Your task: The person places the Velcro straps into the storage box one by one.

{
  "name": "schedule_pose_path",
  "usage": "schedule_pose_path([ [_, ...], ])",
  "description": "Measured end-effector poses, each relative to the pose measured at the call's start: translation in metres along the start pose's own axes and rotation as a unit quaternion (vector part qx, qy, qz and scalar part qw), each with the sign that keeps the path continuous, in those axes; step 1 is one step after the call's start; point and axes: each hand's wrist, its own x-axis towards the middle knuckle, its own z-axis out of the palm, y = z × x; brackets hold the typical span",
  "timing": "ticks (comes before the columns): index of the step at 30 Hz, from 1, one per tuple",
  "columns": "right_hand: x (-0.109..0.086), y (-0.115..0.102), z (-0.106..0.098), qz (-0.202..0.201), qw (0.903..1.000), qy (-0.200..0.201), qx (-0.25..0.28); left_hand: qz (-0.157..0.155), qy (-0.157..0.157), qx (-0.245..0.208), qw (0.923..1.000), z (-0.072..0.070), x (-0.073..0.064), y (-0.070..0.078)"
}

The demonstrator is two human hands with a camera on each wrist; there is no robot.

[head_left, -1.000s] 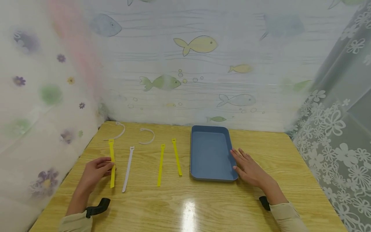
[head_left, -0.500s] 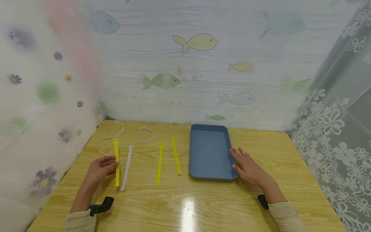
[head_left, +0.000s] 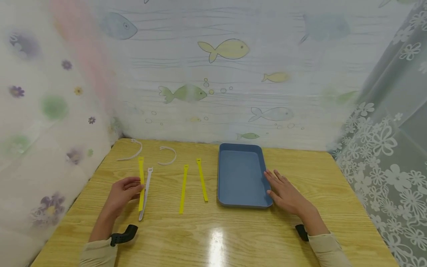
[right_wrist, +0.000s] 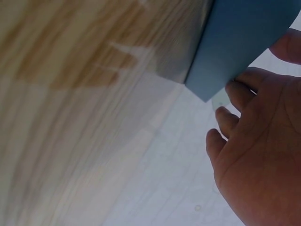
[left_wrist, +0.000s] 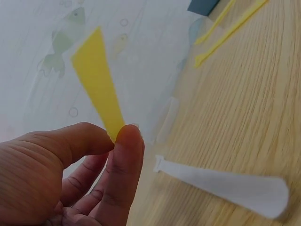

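Note:
My left hand pinches a yellow cable tie between thumb and fingertips, its slotted head pointing away from me. In the left wrist view the strap of this yellow tie sticks up above the thumb. A straight white cable tie lies on the table just right of that hand, partly overlapped by the yellow one in the head view. With its fingers extended, my right hand rests against the right side of a blue rectangular tray. The right wrist view shows fingertips at the wall of the tray.
Two more yellow ties, one left of the other, lie between my left hand and the tray. Two curled white ties, one in the far left corner and one beside it, lie near the patterned curtain behind the wooden table.
My left hand has carried the yellow cable tie to the right, from left of the straight white tie to overlapping it. The right hand stays at the tray.

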Motion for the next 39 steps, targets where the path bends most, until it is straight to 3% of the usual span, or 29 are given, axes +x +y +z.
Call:
schedule_pose_path([
  [10,0.0,0.0,0.002,-0.001,1.0,0.002,0.001,0.019,-0.01,-0.02,0.9996,0.015,0.005,0.006],
  [23,0.001,0.0,0.001,0.006,1.0,-0.006,0.0,0.016,-0.026,-0.037,0.9989,0.039,0.012,0.018],
  [35,-0.002,0.002,0.002,-0.024,0.9993,0.029,0.008,0.019,-0.041,-0.058,0.9973,0.058,0.014,0.023],
  [39,-0.002,-0.001,0.001,-0.014,0.9997,0.021,0.008,0.02,-0.038,-0.06,0.9973,0.063,0.014,0.025],
])
